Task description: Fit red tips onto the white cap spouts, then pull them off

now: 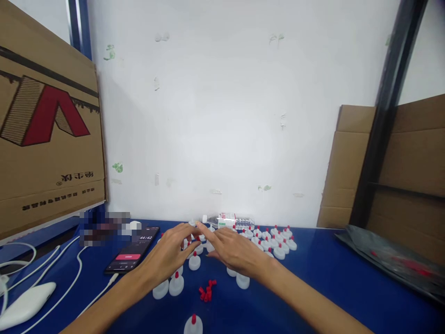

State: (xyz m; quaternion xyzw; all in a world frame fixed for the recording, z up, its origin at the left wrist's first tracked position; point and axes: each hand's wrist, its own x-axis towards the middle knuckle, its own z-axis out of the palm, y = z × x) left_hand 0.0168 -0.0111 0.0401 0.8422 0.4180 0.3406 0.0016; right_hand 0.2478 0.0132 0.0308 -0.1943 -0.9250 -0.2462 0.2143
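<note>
My left hand (170,253) and my right hand (232,250) lie close together over a cluster of white caps with red tips (274,243) on the blue table (330,278). The fingers of both hands are spread and point toward the wall, and the fingertips nearly meet. Whether either hand pinches a cap is hidden. One cap (194,261) stands between the hands. A small pile of loose red tips (207,290) lies just in front of them. Two more caps (169,286) stand under my left wrist.
A clear water bottle (227,221) lies on its side by the wall. A phone (134,254) with a running timer lies at the left, with white cables and a white power bank (26,304). Cardboard boxes stand at both sides; a dark plastic bag (392,262) lies right.
</note>
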